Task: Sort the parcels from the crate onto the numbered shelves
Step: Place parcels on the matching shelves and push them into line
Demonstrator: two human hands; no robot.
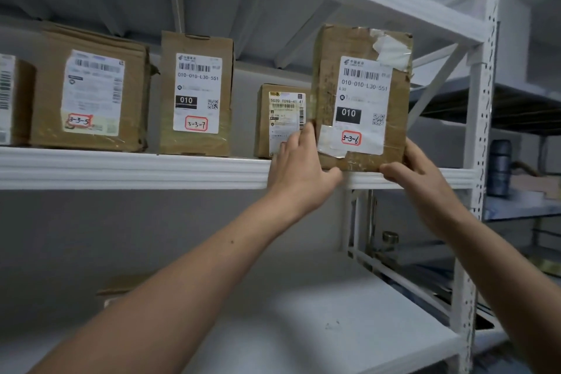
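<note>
Cardboard parcel [361, 94], creased and tape-patched, stands at the right end of the white metal shelf [136, 167], on its front edge. Left hand [299, 171] and right hand [420, 177] grip its lower corners. A smaller box [277, 118] sits just left, partly hidden.

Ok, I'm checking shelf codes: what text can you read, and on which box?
"3-3-5": wide box, rest blurred.
"010-010-L30-551", "010", "3-3-7": tall box.
"502D T098-41": small box.
"010-010-L30-551", "L30", "010", "3-3-6": held box.
Label on far-left box: unreadable.
</note>
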